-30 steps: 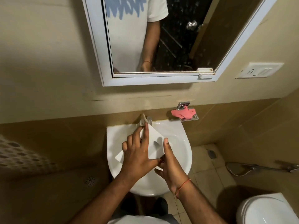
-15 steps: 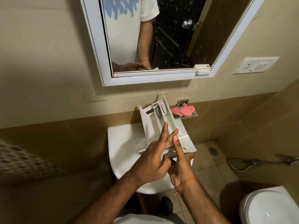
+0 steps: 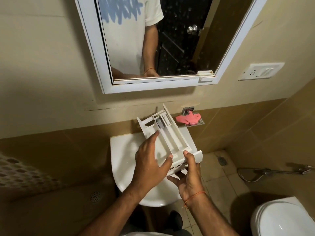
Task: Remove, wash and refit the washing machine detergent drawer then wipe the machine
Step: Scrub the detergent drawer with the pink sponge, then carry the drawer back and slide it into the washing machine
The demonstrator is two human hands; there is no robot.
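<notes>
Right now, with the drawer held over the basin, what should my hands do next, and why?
Probably lower the detergent drawer into the basin for rinsing. The right hand grips its front panel, and the left hand rests open in a compartment. It is held above the basin, open side up.

One detergent drawer (image 3: 167,142) is seen, held by two hands, the left hand (image 3: 150,165) and the right hand (image 3: 189,178), over one basin (image 3: 122,160). One mirror (image 3: 153,41), one pink cloth (image 3: 188,119), one switch plate (image 3: 260,71) and one toilet (image 3: 283,218) are counted. One hose sprayer (image 3: 276,171) and two floor drains (image 3: 221,160) are also counted.
</notes>
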